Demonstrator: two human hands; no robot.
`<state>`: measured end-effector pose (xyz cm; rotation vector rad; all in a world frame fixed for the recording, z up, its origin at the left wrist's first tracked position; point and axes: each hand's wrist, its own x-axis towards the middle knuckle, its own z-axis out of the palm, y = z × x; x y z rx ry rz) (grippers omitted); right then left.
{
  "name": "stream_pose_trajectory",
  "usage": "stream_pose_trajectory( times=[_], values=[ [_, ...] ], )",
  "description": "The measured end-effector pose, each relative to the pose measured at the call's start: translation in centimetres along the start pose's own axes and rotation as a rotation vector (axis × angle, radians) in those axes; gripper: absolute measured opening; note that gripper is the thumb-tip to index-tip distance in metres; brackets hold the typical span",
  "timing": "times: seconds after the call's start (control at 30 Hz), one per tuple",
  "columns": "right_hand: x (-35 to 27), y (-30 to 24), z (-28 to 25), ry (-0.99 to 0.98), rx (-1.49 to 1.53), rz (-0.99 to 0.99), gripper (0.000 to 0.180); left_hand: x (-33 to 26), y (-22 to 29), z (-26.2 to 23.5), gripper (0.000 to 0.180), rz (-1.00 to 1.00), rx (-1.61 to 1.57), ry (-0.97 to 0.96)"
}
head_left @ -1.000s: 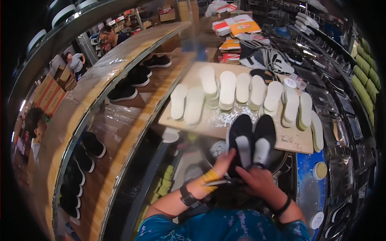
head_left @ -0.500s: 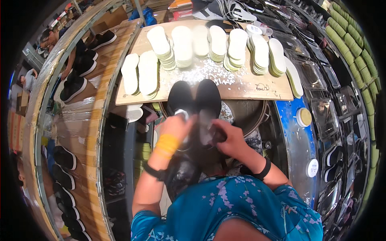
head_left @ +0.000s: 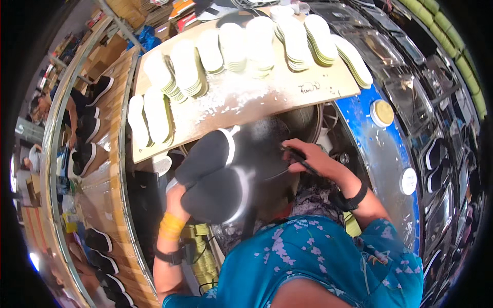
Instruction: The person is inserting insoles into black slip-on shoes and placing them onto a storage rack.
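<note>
A pair of black shoes with white sole edges (head_left: 213, 197) is tilted sideways in front of the board, slightly blurred. My left hand (head_left: 176, 201) grips the pair from the left, with its fingers partly hidden behind the shoes. To their right, apart from them, my right hand (head_left: 317, 160) is closed around a slim dark stick-like tool (head_left: 302, 159), whose exact kind I cannot make out. Beyond the shoes lies a wooden board (head_left: 277, 105) with several stacks of pale insoles (head_left: 233, 46) and scattered white bits (head_left: 221, 105).
A blue bench (head_left: 354, 113) on the right carries a round tub (head_left: 381, 113) and a white lid (head_left: 408, 181). More black shoes stand on a wooden shelf (head_left: 102, 187) at left, where another person (head_left: 72, 113) is. A dark round basin's rim (head_left: 319, 120) shows under the board.
The shoes have swung from upright to tilted and moved left and nearer with my left hand. My right hand has moved right, away from them. The view has shifted.
</note>
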<state>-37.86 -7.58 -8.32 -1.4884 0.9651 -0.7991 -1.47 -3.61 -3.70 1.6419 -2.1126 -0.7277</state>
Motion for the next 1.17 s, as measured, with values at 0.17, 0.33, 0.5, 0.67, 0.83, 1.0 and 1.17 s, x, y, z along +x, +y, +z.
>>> stream_pose_trajectory(
  times=[0.17,0.33,0.5,0.67,0.83,1.0,1.17],
  values=[
    [1.3,-2.5,1.0,-0.062,-0.501,-0.219,0.065,-0.5,2.3,-1.2,0.029,0.175,0.118,-0.079],
    [1.0,-3.0,0.6,-0.051,-0.671,-0.225,0.059,-0.4,3.4,-1.1,0.030,0.187,0.050,-0.092],
    [-1.7,0.6,0.4,-0.083,-0.570,0.015,0.058,0.5,2.4,-0.4,0.030,0.165,0.158,-0.177],
    [-4.5,1.0,-0.1,-0.121,-0.522,0.051,0.058,1.4,0.5,-0.6,0.029,0.187,0.225,-0.085],
    [-2.6,-1.9,0.9,-0.064,-0.593,-0.218,0.057,1.9,0.2,-0.1,0.022,0.176,0.318,-0.064],
    [-3.1,-0.9,1.4,-0.118,-0.542,-0.014,0.054,0.9,-0.1,0.6,0.016,-0.013,0.440,-0.101],
    [-3.7,-0.6,2.1,-0.179,-0.509,0.238,0.047,-0.7,0.3,0.1,0.010,-0.104,-0.153,0.147]
  ],
)
